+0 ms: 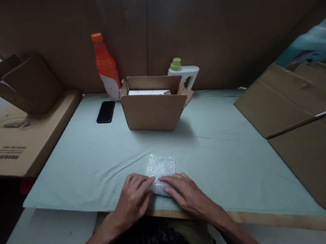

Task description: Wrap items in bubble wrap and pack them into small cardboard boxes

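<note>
A small piece of bubble wrap (161, 166) lies near the front edge of the cloth-covered table, flat and roughly square. My left hand (134, 194) grips its left edge, thumb and fingertips pressed on the near part. On the opposite side my right hand (186, 191) holds the right edge, its index finger stretched over the top. Whether anything is wrapped inside cannot be made out. Beyond my hands stands an open cardboard box (152, 111) with its flaps up and a white item (148, 93) showing inside.
Behind the box are an orange bottle (105, 65) and a white bottle with a green cap (184, 70). A black phone (106, 112) lies left of the box. Cardboard boxes (27, 84) sit at left; large cardboard pieces (287, 100) and a teal container (312, 44) are at right.
</note>
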Demonstrator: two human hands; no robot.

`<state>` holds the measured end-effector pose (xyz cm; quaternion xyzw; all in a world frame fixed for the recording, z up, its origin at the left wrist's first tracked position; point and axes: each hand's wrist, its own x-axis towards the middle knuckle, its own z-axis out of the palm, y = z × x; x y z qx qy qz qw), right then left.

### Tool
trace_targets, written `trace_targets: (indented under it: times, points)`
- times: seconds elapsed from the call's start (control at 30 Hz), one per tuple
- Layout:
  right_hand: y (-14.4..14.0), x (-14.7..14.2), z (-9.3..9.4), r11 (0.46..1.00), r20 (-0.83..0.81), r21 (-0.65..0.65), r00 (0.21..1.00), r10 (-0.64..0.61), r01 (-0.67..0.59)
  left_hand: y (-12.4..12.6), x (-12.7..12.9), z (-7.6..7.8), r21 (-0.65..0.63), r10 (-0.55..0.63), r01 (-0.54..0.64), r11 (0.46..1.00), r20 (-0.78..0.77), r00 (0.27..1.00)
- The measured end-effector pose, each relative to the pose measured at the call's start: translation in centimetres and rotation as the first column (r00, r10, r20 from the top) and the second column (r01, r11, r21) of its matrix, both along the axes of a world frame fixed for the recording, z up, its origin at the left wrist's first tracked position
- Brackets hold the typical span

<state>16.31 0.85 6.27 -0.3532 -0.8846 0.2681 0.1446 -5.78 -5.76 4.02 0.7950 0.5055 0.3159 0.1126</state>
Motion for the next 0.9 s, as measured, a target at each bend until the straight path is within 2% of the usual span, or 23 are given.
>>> trace_targets:
  times: [0.1,0.17,0.27,0.33,0.37,0.4,0.47,0.5,0.57,0.63,0.73,0.83,0.9]
  points:
    - [-0.6,0.4,-0.2,0.969,-0.012,0.23,0.996,-0.093,0.093,1.9,0.2,-0.7,-0.041,0.028,-0.029,0.999,-0.002,1.0]
    - [-0.9,0.4,-0.6,0.931,0.007,0.355,0.996,-0.09,0.082,3.4,0.3,-0.9,-0.086,0.085,-0.085,0.993,-0.008,0.996]
    - [-0.3,0.0,-1.2,0.933,0.09,0.359,0.995,-0.047,0.012,4.5,0.5,-1.0,-0.147,0.226,-0.218,0.965,0.043,0.973]
    - [0.6,-0.3,-1.7,0.956,0.058,0.287,0.995,-0.08,0.06,4.1,0.7,-1.0,-0.248,0.357,-0.305,0.919,0.203,0.911]
    - [1.1,-0.4,-1.9,0.966,0.009,0.236,0.993,-0.115,0.109,3.7,1.0,-1.1,-0.332,0.432,-0.327,0.885,0.32,0.843]
    - [1.5,-0.4,-2.1,0.971,-0.047,0.173,0.987,-0.156,0.162,3.1,1.2,-1.1,-0.434,0.506,-0.316,0.843,0.444,0.74]
    - [1.8,-0.4,-2.2,0.972,-0.14,0.024,0.963,-0.23,0.236,2.0,1.9,-1.1,-0.607,0.607,-0.187,0.772,0.619,0.498]
    - [1.7,-0.4,-2.2,0.969,-0.168,-0.056,0.954,-0.247,0.24,1.7,2.3,-1.0,-0.655,0.632,-0.098,0.75,0.663,0.402]
    - [1.2,-0.3,-2.1,0.959,-0.203,-0.2,0.949,-0.243,0.202,1.3,3.0,-0.6,-0.691,0.649,0.051,0.721,0.7,0.298]
    - [0.7,0.2,-1.9,0.944,-0.247,-0.275,0.936,-0.25,0.18,1.5,3.6,0.0,-0.691,0.642,0.107,0.715,0.71,0.29]
    - [0.4,1.1,-1.9,0.915,-0.366,-0.366,0.877,-0.31,0.171,2.0,4.1,0.4,-0.65,0.59,0.103,0.753,0.736,0.334]
    - [0.5,1.8,-1.9,0.845,-0.453,-0.533,0.832,-0.32,0.034,2.6,4.6,-0.2,-0.593,0.532,0.131,0.794,0.784,0.322]
    - [0.9,1.8,-1.4,0.825,-0.428,-0.562,0.833,-0.351,0.059,3.0,4.9,-0.7,-0.565,0.501,0.163,0.809,0.807,0.311]
